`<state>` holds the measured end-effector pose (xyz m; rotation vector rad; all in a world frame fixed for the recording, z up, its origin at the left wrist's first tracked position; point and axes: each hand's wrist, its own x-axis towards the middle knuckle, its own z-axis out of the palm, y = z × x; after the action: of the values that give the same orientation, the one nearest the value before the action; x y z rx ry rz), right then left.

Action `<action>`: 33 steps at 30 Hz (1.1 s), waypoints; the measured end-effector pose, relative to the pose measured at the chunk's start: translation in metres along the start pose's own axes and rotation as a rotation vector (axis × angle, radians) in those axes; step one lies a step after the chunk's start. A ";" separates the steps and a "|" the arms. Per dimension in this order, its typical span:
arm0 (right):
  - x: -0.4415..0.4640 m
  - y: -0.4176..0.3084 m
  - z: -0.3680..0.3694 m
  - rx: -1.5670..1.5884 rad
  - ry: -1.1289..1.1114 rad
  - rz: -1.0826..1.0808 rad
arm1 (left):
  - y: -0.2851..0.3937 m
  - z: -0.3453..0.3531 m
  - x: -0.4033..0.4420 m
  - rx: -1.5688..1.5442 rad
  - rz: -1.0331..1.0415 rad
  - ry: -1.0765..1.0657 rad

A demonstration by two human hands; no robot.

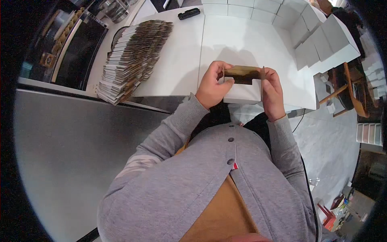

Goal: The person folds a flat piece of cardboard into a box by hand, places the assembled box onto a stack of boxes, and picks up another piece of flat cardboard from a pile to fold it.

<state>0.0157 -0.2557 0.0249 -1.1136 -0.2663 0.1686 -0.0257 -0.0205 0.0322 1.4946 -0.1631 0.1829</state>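
Between my two hands is a small cardboard box, white outside and brown inside, its near end standing open toward me. My left hand grips its left side, the thumb resting by the opening and the fingers behind. On the right side, my right hand holds the box wall and an upright side flap, thumb in front. The box is held over the near edge of the white table. To the left lies a long fanned stack of flat folded cartons, white with brown edges.
White closed boxes are stacked along the table's back and right. A black object lies near the back edge. A dark appliance stands at left above a grey cabinet front. A wooden chair is at right.
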 end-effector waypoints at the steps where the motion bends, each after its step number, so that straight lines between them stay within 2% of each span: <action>1: -0.001 0.000 -0.001 -0.010 -0.028 -0.013 | 0.001 0.000 0.000 -0.006 -0.001 0.004; 7: 0.000 0.007 -0.012 0.029 -0.147 -0.045 | 0.013 0.004 0.000 0.123 -0.033 0.001; 13: 0.001 0.001 -0.007 0.001 -0.171 -0.076 | 0.008 0.003 -0.002 0.115 -0.005 0.047; 18: 0.001 0.000 -0.008 -0.003 -0.107 -0.007 | 0.005 0.003 -0.002 0.115 0.005 0.039; 22: -0.004 0.006 -0.006 -0.007 -0.112 0.047 | 0.005 0.007 -0.002 -0.036 0.045 0.026; 27: -0.002 0.003 -0.006 -0.020 -0.120 0.066 | -0.005 0.003 -0.003 -0.092 0.147 -0.025; 33: -0.001 0.007 -0.003 -0.003 -0.129 0.077 | 0.000 -0.002 0.004 -0.075 0.130 -0.108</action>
<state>0.0159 -0.2551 0.0175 -1.1180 -0.3387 0.3096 -0.0222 -0.0182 0.0329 1.4206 -0.3506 0.1985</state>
